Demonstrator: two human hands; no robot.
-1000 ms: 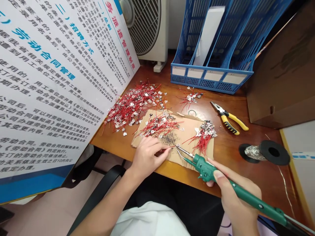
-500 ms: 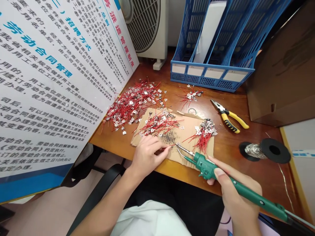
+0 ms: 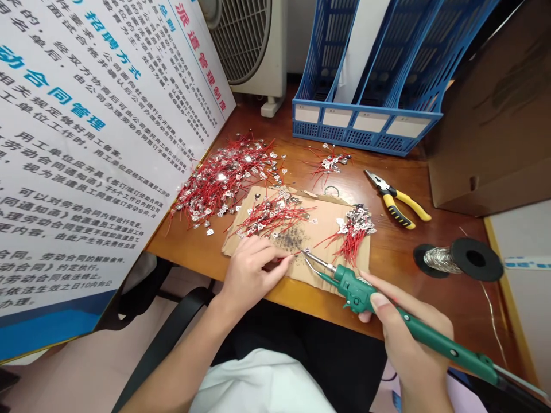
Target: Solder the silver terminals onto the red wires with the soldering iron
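Hazards, as judged.
Burn: the soldering iron [image 3: 387, 312] sits in the right hand [image 3: 413, 350], fingers wrapped closed round the green handle with the thumb on top. Its bare metal tip points down at the cardboard sheet [image 3: 327, 221], just beside the left hand [image 3: 247, 269]. That hand's thumb and forefinger are pinched shut on a short red wire [image 3: 284, 260] at the near middle of the sheet. A slip of either hand could bring hot metal onto skin.
Scorching: the tip is at the edge of a dark speckled patch on the cardboard, and a long dwell there could char it.
Scatter: loose wire bundles [image 3: 271, 215] lie just beyond the left fingers, with a second bundle [image 3: 353, 232] to the right. A sweep of the iron could tangle them or melt their insulation.

Surface: wooden desk [image 3: 430, 298], with the cardboard at its near edge. A large heap of red wires [image 3: 219, 180] with metal tabs lies far left. Yellow-handled pliers [image 3: 398, 202] and a solder spool [image 3: 458, 258] lie to the right.

Room: printed board [image 3: 86, 143] leaning at left. A fan [image 3: 245, 40] and a blue file rack [image 3: 365, 123] stand on the far side, and a brown box [image 3: 495, 115] at far right.
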